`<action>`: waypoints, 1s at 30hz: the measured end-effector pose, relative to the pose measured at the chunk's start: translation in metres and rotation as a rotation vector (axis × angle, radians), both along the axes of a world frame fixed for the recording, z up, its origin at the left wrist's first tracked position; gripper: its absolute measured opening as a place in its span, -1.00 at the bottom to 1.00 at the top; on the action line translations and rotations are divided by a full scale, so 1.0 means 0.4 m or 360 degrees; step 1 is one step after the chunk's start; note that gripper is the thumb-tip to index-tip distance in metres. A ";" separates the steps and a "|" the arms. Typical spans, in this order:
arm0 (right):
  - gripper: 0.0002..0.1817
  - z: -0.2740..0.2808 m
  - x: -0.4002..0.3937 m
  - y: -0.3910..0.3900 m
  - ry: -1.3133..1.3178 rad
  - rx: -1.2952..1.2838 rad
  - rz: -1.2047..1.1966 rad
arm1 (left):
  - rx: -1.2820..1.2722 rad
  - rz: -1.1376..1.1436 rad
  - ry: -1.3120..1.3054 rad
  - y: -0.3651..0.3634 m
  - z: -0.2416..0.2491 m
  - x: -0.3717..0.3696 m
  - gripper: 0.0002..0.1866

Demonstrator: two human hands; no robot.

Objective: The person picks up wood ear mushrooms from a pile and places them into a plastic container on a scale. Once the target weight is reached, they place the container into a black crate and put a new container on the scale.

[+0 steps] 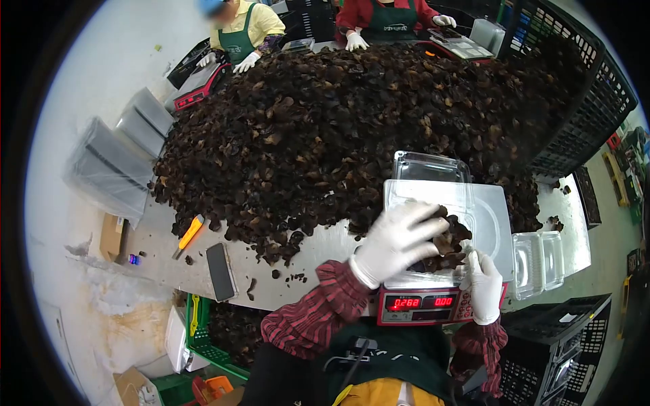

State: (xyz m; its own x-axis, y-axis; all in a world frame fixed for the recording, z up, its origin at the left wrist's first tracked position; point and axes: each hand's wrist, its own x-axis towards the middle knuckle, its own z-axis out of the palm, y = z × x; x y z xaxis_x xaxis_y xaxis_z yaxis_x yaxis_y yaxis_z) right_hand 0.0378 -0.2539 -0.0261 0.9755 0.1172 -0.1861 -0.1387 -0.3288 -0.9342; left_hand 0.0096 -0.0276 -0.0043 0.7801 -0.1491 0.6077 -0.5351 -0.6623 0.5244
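Note:
My left hand (401,245), in a white glove, lies over a clump of dark wood ear mushrooms (455,238) on the scale, its fingers stretched out and apart. At the right side of that clump, my gloved right hand (483,287) has its fingers closed at the edge of a clear plastic container (433,276), which is mostly hidden beneath the mushrooms and the left hand. Beneath both is the metal plate of a red scale (497,210), whose lit display reads 0.262 and 0.00.
A large heap of wood ears (325,128) covers the table. Clear boxes (538,260) sit right of the scale. A phone (221,272) and an orange cutter (191,233) lie left. A black crate (582,101) leans at right. Two co-workers (386,20) stand opposite.

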 end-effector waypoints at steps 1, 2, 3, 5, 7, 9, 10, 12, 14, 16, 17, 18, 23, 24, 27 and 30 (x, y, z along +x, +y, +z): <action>-0.70 0.012 0.001 -0.002 0.0006 0.0058 -0.0067 | -0.0142 0.0184 0.0147 0.025 0.000 -0.002 -0.65; -0.70 0.012 0.005 -0.010 0.0008 0.0050 -0.0087 | -0.0284 0.0363 0.0294 0.055 -0.007 -0.005 -0.70; -0.69 0.011 0.008 -0.021 0.0003 0.0013 -0.0150 | -0.0077 0.0630 0.0223 0.100 -0.038 0.000 -0.74; -0.67 0.021 0.008 -0.036 -0.0015 -0.0029 -0.0246 | 0.0227 0.1073 0.0334 0.191 -0.134 0.000 -0.80; -0.67 0.014 0.009 -0.050 0.0001 -0.0019 -0.0291 | 0.0393 0.1239 0.0524 0.264 -0.245 -0.012 -0.82; -0.67 -0.008 0.011 -0.059 0.0023 0.0017 -0.0333 | 0.0355 0.1188 0.0406 0.315 -0.336 -0.025 -0.83; -0.67 -0.005 0.009 -0.062 0.0042 0.0003 -0.0355 | 0.0247 0.1148 0.0292 0.323 -0.346 -0.032 -0.84; -0.67 0.004 0.003 -0.059 0.0011 -0.0034 -0.0325 | -0.0091 0.1070 0.0195 0.334 -0.333 -0.036 -0.89; -0.69 0.007 -0.003 -0.064 0.0018 -0.0052 -0.0317 | -0.0437 0.1105 0.0244 0.326 -0.303 -0.033 -0.88; -0.71 0.012 -0.006 -0.057 0.0105 0.0061 -0.0278 | -0.0626 0.0961 0.0158 0.284 -0.231 -0.022 -0.86; -0.74 0.011 -0.010 -0.047 0.0056 0.0058 -0.0292 | -0.0557 0.0878 0.0081 0.241 -0.167 -0.019 -0.85; -0.74 0.009 -0.013 -0.040 0.0055 0.0057 -0.0294 | -0.0488 0.0797 0.0002 0.193 -0.102 -0.015 -0.85; -0.70 -0.012 -0.030 -0.022 -0.0156 -0.0056 -0.0092 | 0.0000 0.0079 -0.0027 0.035 0.013 0.020 -0.80; -0.69 -0.011 -0.033 -0.017 -0.0188 -0.0116 -0.0073 | 0.0205 -0.0091 0.0054 0.019 0.018 0.029 -0.79; -0.66 -0.001 -0.045 -0.014 -0.0087 -0.0176 -0.0042 | -0.0070 -0.0111 0.0052 0.012 0.027 0.048 -0.78; -0.64 -0.001 -0.054 -0.016 -0.0125 -0.0140 -0.0017 | -0.0382 0.0366 0.0107 0.058 0.015 0.091 -0.82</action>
State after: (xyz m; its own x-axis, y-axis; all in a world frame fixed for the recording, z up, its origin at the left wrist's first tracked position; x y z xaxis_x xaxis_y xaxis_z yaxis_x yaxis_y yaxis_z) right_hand 0.0164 -0.2602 -0.0266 0.9886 0.0936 -0.1180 -0.0699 -0.4089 -0.9099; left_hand 0.0458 -0.0045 0.0018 0.8160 0.1768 0.5503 -0.3449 -0.6150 0.7091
